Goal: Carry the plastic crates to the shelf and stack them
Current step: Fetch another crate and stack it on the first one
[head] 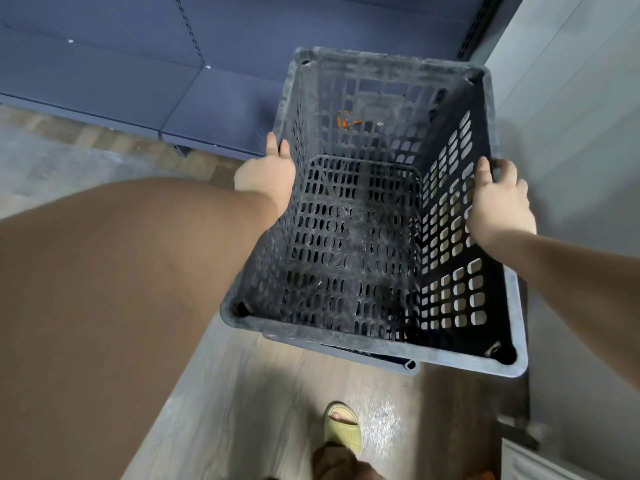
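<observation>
A second crate (381, 362) under the held crate (363, 237) shows only its rim.

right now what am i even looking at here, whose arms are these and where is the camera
The camera sits on a person's head, looking forward and down, so the arms are their own. The left hand and right hand each grip a side rim of a dusty black perforated plastic crate, which is empty. Another crate's edge peeks out beneath it. Ahead is dark blue metal shelving; below, a grey wood-look floor and a pale green sandal.
</observation>
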